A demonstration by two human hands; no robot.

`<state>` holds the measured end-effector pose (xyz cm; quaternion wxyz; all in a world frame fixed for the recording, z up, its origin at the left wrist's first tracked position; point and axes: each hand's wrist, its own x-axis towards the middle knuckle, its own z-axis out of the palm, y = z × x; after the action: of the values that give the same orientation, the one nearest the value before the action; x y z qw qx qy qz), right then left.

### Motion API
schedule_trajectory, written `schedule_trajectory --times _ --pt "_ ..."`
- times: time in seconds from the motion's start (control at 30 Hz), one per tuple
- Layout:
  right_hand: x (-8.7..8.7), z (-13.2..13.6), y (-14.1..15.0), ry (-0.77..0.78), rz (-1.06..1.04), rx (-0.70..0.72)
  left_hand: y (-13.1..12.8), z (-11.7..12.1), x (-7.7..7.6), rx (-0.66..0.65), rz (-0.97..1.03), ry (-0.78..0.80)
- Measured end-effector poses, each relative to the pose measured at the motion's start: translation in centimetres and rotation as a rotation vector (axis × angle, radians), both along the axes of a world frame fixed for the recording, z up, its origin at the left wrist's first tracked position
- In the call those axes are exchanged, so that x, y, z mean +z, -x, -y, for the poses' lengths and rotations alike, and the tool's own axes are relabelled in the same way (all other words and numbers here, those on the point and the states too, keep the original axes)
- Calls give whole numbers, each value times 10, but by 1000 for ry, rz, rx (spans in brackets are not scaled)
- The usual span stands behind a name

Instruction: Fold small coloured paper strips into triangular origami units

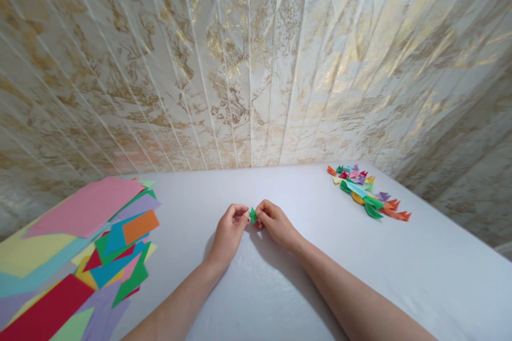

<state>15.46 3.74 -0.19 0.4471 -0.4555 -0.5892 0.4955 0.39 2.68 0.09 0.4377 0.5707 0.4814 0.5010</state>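
A small folded piece of green paper (253,216) is held up between my two hands, just above the middle of the white table. My left hand (232,229) pinches its left side between thumb and fingers. On the opposite side, my right hand (276,224) grips it with thumb and forefinger, the other fingers curled in. Most of the paper is hidden behind my fingertips, so its full shape cannot be made out.
Sheets and cut pieces of coloured paper lie overlapping on the left, among them a large pink sheet (92,205) and a dark red one (52,306). At the far right sits a cluster of small folded paper shapes (360,189). A gold-patterned curtain (240,64) hangs behind the table (280,298).
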Motion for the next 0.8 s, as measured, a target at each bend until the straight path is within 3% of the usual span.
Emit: schedule_trajectory --times 0.1,0.43,0.8 --pt "1 0 0 4 14 0 0 0 -1 43 -15 -43" --pt "2 1 1 8 -4 2 -2 2 -3 -13 -69 -71" --pt "10 4 -1 3 -35 30 -1 -1 -2 -46 -27 19"
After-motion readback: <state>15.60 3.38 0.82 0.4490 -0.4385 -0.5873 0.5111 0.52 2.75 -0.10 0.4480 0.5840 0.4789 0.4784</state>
